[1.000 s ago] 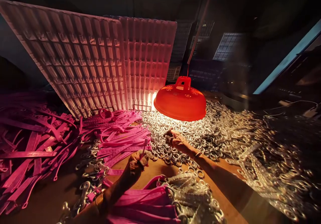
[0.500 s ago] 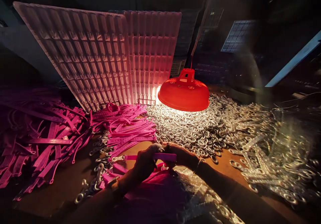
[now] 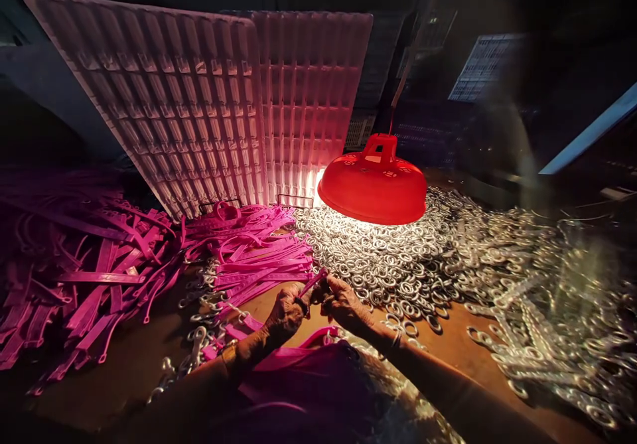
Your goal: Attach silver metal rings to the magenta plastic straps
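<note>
My left hand (image 3: 286,311) pinches a pink plastic strap (image 3: 313,283) whose free end points up and to the right. My right hand (image 3: 343,301) meets that end with its fingertips closed on it; a small metal ring may be between them, but I cannot tell. Both hands hover over the brown table just in front of a heap of silver metal rings (image 3: 393,265). More pink straps (image 3: 249,258) lie in a pile to the left of my hands, and a bundle of them rests below my forearms.
A red lamp shade (image 3: 374,185) hangs low over the rings, lit underneath. Two ribbed white plastic trays (image 3: 199,105) lean upright at the back. A large spread of pink straps (image 3: 74,271) fills the left side. Silver clips (image 3: 537,311) cover the right.
A second ago my right hand was out at the ring heap. It came back to the left hand, and the strap has tilted from flat to pointing up between both hands.
</note>
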`<state>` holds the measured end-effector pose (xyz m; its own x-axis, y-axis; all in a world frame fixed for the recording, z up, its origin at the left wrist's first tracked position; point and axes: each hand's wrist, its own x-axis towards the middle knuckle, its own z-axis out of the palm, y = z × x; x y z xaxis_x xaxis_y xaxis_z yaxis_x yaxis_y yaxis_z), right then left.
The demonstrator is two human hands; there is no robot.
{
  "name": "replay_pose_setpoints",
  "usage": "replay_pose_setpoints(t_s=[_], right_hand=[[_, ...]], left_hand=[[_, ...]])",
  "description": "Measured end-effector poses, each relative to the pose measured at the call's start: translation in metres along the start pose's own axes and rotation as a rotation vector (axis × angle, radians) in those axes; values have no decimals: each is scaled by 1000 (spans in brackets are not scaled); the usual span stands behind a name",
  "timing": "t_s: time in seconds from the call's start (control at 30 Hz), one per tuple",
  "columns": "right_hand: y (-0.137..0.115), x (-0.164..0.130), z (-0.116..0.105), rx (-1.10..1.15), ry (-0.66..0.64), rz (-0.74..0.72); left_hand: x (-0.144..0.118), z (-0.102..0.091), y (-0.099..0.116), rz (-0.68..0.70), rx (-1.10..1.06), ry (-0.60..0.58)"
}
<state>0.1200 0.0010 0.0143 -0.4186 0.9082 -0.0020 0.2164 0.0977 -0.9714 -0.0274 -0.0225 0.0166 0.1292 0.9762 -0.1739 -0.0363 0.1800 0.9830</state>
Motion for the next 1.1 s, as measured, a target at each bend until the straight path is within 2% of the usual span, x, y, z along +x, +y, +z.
replay_pose_setpoints(t_s=[0.13, 0.23, 0.3, 0.37, 0.47, 0.53, 0.6, 0.7, 0.8, 0.87, 1.0, 1.1], right_hand=[[3, 8, 1, -333, 147, -207], [8, 10, 2, -491, 127, -379], [10, 12, 2, -468, 112, -430], [9, 15, -1, -328, 128, -378], [2, 23, -10, 98, 139, -161], [-3, 28, -18, 399, 137, -59], [-6, 31, -24, 569, 149, -32], [-3, 29, -26, 568, 173, -36], [1, 23, -20, 481, 161, -62], [1, 19, -16, 430, 151, -89], [-8, 14, -12, 415, 164, -86], [-16, 9, -12, 450, 176, -33]], left_hand=[[14, -18, 3, -81, -51, -150], [21, -29, 2, -234, -98, -259], [22, -32, -1, -247, -113, -304], [22, -30, -5, -131, -144, -259], [25, -23, -8, 35, -193, -107], [28, -19, -6, 51, -210, -46], [32, -15, -1, 17, -241, -3], [32, -9, 9, -24, -250, -7], [29, -2, 18, -20, -166, -66], [28, 1, 22, -19, -114, -60], [26, 1, 25, 48, -136, 46], [23, -1, 28, -15, -173, 136]])
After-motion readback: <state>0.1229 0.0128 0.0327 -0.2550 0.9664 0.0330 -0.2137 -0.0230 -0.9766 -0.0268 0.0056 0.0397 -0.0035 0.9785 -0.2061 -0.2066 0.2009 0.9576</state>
